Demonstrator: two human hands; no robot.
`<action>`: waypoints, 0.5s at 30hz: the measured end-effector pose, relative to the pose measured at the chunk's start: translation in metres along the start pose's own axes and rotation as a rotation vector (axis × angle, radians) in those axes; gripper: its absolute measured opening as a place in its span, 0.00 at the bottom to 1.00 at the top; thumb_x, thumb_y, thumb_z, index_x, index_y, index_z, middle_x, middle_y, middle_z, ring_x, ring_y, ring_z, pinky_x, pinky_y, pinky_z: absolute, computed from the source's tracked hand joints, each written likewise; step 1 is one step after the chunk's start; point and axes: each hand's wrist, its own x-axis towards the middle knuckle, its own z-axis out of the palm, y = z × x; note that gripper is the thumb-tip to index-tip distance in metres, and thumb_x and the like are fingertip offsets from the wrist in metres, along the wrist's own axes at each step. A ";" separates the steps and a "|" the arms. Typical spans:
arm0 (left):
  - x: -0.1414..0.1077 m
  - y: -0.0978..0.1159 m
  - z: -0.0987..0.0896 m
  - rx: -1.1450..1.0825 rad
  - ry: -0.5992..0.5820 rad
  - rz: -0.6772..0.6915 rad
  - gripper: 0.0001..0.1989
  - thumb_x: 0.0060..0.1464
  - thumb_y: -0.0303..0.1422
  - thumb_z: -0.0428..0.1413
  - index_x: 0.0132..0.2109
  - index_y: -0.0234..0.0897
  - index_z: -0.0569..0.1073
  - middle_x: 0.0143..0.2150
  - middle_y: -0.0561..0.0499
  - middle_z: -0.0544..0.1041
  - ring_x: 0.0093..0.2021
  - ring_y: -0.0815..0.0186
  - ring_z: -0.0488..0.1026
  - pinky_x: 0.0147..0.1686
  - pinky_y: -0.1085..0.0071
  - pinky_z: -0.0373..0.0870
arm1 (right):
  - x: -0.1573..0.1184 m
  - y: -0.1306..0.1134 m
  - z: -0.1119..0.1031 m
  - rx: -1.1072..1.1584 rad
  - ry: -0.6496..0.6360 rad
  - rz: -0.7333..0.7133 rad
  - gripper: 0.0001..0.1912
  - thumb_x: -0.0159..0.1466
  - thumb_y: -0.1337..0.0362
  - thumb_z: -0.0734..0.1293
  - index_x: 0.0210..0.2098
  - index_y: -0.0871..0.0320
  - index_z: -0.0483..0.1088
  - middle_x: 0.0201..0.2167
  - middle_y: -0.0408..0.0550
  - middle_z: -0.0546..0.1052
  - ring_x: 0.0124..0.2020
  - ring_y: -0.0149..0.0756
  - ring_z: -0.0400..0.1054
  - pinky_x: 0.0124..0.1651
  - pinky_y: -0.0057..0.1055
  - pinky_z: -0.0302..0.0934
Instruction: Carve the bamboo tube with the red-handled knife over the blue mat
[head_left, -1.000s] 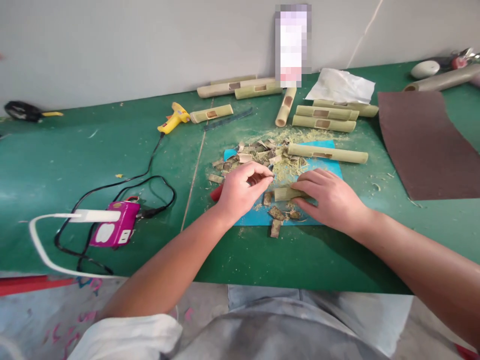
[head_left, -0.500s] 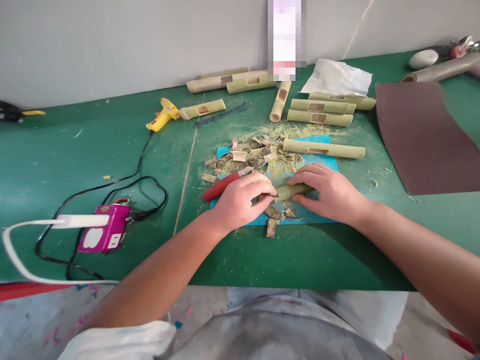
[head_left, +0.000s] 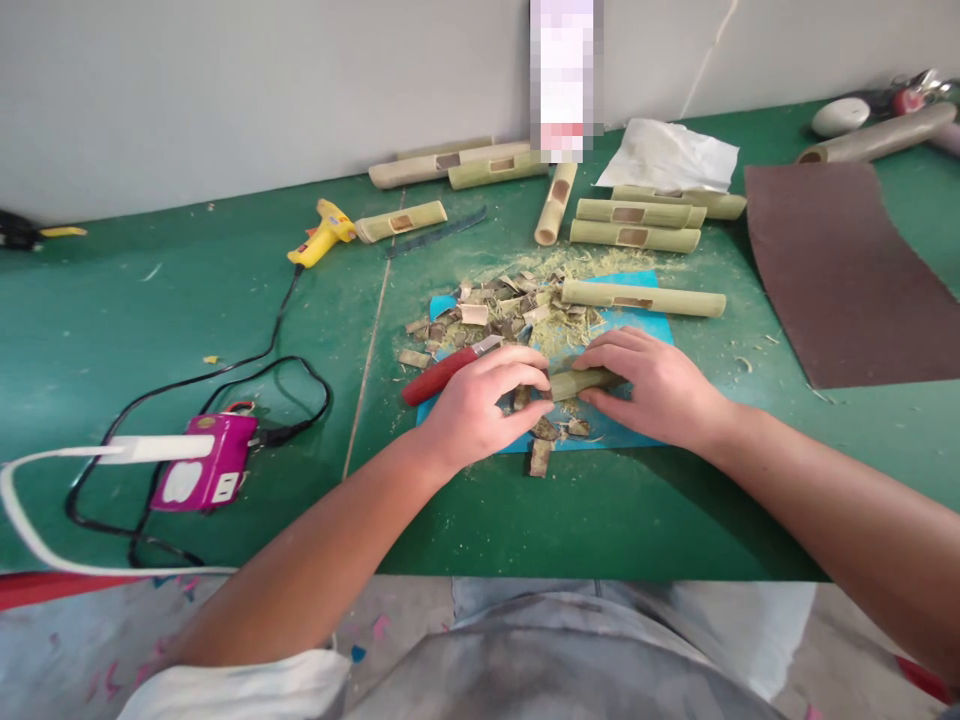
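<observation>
My right hand [head_left: 652, 385] is closed around a short pale green bamboo tube [head_left: 576, 384], lying low over a blue sheet [head_left: 636, 434]. At the tube's left end, my left hand [head_left: 491, 400] pinches a small dark brown piece [head_left: 546, 386] between thumb and fingers, against the tube's end. What exactly this piece is cannot be made out. A knife with a red handle [head_left: 439, 376] lies just beyond my left hand. Small brown offcuts [head_left: 540, 457] lie below the fingertips. Behind the hands rests a longer bamboo tube [head_left: 675, 300] with a slot cut in its side.
Bamboo chips and shavings [head_left: 510, 305] are heaped beyond the knife. More slotted tubes [head_left: 634, 237] lie farther back. A yellow glue gun [head_left: 324, 235] and a purple power adapter [head_left: 206, 465] with cables stand left. A brown sheet [head_left: 844, 280] covers the right side.
My left fingers have shifted at the tube's end, with thumb and fingertips now wider apart around the dark piece. My right hand keeps its hold. The whole view has shifted slightly left.
</observation>
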 end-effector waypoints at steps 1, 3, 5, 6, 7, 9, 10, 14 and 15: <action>-0.001 0.001 0.001 -0.004 0.002 -0.009 0.04 0.56 0.29 0.61 0.39 0.37 0.75 0.48 0.44 0.78 0.48 0.63 0.76 0.52 0.65 0.73 | 0.000 0.000 0.000 0.000 0.003 0.002 0.09 0.63 0.62 0.66 0.42 0.56 0.73 0.42 0.53 0.78 0.43 0.44 0.71 0.45 0.40 0.66; -0.001 0.002 0.001 -0.001 0.010 -0.024 0.04 0.56 0.28 0.62 0.39 0.37 0.75 0.49 0.44 0.78 0.48 0.63 0.77 0.52 0.66 0.73 | 0.000 0.000 0.001 0.001 0.008 0.010 0.09 0.63 0.62 0.66 0.42 0.55 0.73 0.42 0.52 0.78 0.43 0.43 0.71 0.45 0.39 0.66; -0.001 0.003 0.001 0.004 0.012 -0.035 0.04 0.56 0.28 0.62 0.39 0.37 0.75 0.50 0.44 0.78 0.48 0.63 0.77 0.52 0.66 0.74 | 0.000 0.000 0.001 0.002 0.007 0.016 0.09 0.62 0.62 0.66 0.42 0.55 0.73 0.42 0.51 0.78 0.43 0.43 0.71 0.45 0.39 0.66; -0.001 0.004 0.001 0.005 0.011 -0.039 0.04 0.56 0.28 0.61 0.39 0.37 0.74 0.49 0.44 0.78 0.48 0.63 0.77 0.52 0.66 0.74 | 0.000 0.000 0.001 0.003 0.005 0.014 0.09 0.62 0.62 0.66 0.42 0.55 0.73 0.42 0.52 0.78 0.43 0.43 0.71 0.45 0.39 0.66; -0.001 0.004 0.001 0.004 0.011 -0.043 0.04 0.56 0.28 0.61 0.39 0.37 0.74 0.49 0.45 0.79 0.48 0.63 0.77 0.52 0.66 0.74 | 0.000 0.000 0.001 0.006 0.001 0.012 0.09 0.63 0.62 0.66 0.42 0.55 0.73 0.42 0.52 0.78 0.43 0.43 0.71 0.45 0.39 0.66; -0.001 0.005 0.001 0.003 0.008 -0.060 0.04 0.56 0.28 0.61 0.39 0.37 0.75 0.49 0.45 0.79 0.48 0.63 0.77 0.53 0.65 0.73 | 0.000 0.000 0.000 0.006 -0.004 0.009 0.09 0.63 0.62 0.66 0.43 0.56 0.73 0.42 0.52 0.78 0.44 0.44 0.71 0.46 0.40 0.66; -0.001 0.005 0.001 0.000 0.006 -0.074 0.04 0.56 0.28 0.61 0.39 0.37 0.75 0.50 0.45 0.78 0.48 0.63 0.77 0.53 0.65 0.73 | 0.000 0.000 0.000 0.005 -0.003 0.008 0.09 0.63 0.62 0.66 0.42 0.56 0.73 0.42 0.53 0.78 0.43 0.44 0.71 0.46 0.40 0.66; -0.002 0.007 0.003 -0.039 0.012 -0.159 0.04 0.55 0.27 0.62 0.38 0.37 0.75 0.48 0.45 0.79 0.46 0.63 0.77 0.50 0.65 0.74 | 0.000 0.000 0.001 0.007 0.006 0.008 0.09 0.62 0.63 0.66 0.42 0.56 0.73 0.42 0.53 0.78 0.43 0.44 0.71 0.46 0.41 0.66; -0.001 0.008 0.003 -0.045 0.028 -0.167 0.03 0.55 0.27 0.62 0.38 0.37 0.75 0.47 0.45 0.79 0.46 0.63 0.77 0.49 0.66 0.74 | 0.000 0.000 0.001 0.010 0.007 0.006 0.09 0.62 0.63 0.66 0.42 0.56 0.73 0.42 0.53 0.78 0.43 0.44 0.71 0.46 0.42 0.66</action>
